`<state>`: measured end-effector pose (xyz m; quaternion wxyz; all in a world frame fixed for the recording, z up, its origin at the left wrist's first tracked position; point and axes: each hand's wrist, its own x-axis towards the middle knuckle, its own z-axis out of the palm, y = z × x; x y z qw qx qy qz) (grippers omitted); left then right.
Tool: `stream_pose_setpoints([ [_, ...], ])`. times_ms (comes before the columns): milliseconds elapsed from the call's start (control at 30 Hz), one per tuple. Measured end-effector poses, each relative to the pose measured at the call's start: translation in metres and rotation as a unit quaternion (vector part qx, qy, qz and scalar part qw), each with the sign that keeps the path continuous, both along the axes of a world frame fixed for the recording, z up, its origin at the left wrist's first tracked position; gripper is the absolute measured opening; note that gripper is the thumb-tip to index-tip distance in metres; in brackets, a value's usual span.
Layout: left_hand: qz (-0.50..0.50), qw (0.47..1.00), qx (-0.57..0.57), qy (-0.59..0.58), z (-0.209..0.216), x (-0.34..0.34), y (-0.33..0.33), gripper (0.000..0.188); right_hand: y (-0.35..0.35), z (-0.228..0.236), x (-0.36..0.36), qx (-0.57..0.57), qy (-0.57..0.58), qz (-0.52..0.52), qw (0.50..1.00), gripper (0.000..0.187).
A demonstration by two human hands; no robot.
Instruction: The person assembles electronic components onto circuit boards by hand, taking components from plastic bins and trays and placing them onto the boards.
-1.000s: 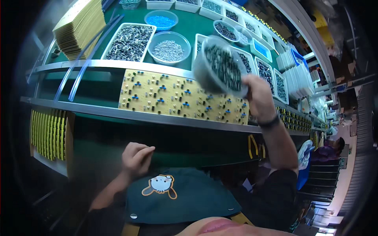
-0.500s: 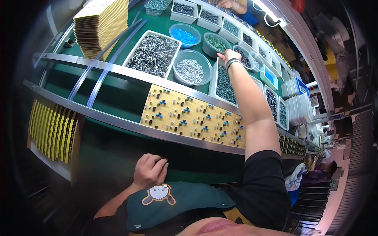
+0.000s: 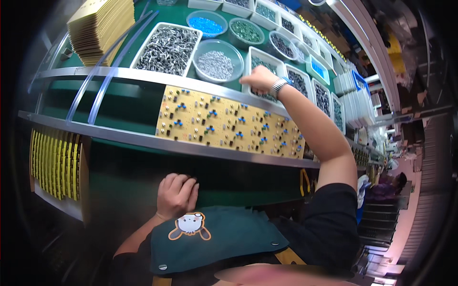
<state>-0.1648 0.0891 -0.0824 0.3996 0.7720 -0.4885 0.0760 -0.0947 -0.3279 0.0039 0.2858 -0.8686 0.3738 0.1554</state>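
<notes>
My right hand [image 3: 261, 80] reaches over the front part of a white tray of dark greenish small parts [image 3: 267, 61], just behind the metal rail. Its fingers are curled together, and whatever they may hold is hidden. In front of it a tan circuit board [image 3: 224, 125] lies between the two rails, dotted with blue, black and silver components. My left hand [image 3: 176, 194] rests near my apron with its fingers curled in; I cannot make out anything inside them. Left of the right hand stands a round clear bowl of silvery parts [image 3: 215, 65].
A wide white tray of metal-legged components [image 3: 168, 50], a bowl of blue parts [image 3: 206, 25] and a bowl of green parts [image 3: 246, 31] stand behind. Stacked tan boards [image 3: 98, 31] and a rack of yellow-edged boards [image 3: 55, 164] are leftward. Yellow-handled pliers [image 3: 304, 182] lie beneath the rail.
My right hand has drawn back from beside the green-parts bowl to the front of the white tray, nearer the board. The whole view has shifted slightly. My left hand keeps its curled pose.
</notes>
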Motion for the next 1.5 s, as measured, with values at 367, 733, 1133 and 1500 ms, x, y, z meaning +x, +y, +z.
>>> stream_pose_setpoints([
  [367, 0.024, 0.998, -0.049, 0.013, -0.001, -0.003, -0.005, 0.019, -0.004, 0.055, -0.046, -0.062, -0.273, -0.007, 0.96, 0.032],
  [733, -0.035, 0.822, -0.34, 0.456, 0.022, 0.013, 0.027, 0.011, 0.211, 0.097, -0.206, -0.08, -0.273, 0.473, 0.834, 0.015],
  [1133, 0.01, 0.875, -0.075, 0.478, 0.011, 0.008, 0.049, 0.022, 0.239, -0.009, -0.226, -0.023, -0.266, 0.476, 0.838, 0.019],
  [1500, 0.101, 0.984, -0.105, 0.099, 0.047, 0.021, 0.02, 0.008, 0.234, -0.025, -0.195, -0.158, -0.233, 0.462, 0.841, 0.019],
])
